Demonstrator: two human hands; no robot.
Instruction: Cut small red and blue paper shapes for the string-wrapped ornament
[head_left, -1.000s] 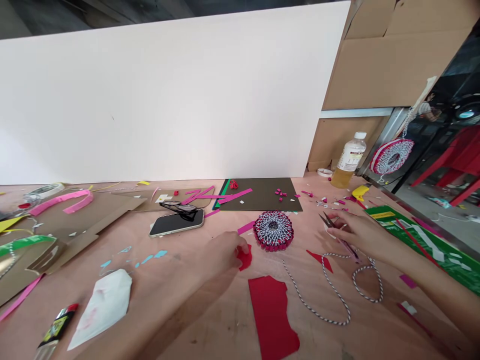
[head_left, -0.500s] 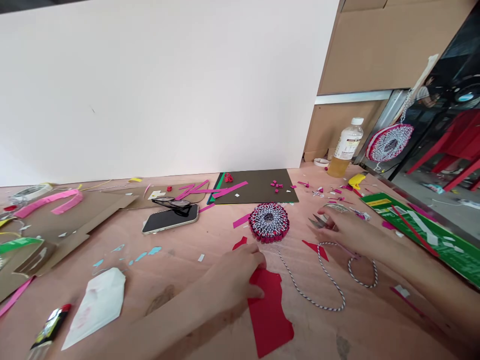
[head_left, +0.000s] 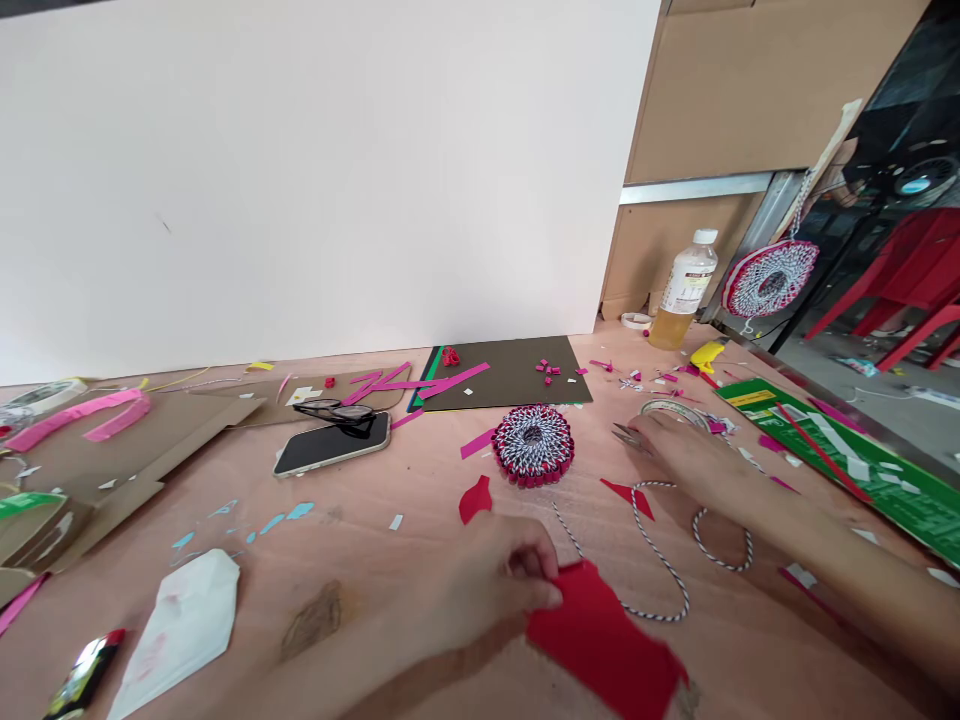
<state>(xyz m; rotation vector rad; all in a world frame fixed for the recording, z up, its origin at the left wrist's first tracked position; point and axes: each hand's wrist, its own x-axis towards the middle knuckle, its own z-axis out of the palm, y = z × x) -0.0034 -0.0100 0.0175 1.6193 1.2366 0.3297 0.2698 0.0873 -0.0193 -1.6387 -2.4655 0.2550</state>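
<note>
Fingers of the left hand [head_left: 501, 565] pinch the red sheet [head_left: 609, 642] by its edge, over the near bench [head_left: 427, 475]; a light grip should prevent creases. The right hand [head_left: 679, 458] grasps scissors [head_left: 631, 437] (best kept clear of the cord [head_left: 660, 617]).

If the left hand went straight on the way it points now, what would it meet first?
Likely the thin, black-and-white twisted cord, just beyond the irregular red paper sheet that the left hand pinches. Their height difference is unclear, so it might pass over.
</note>
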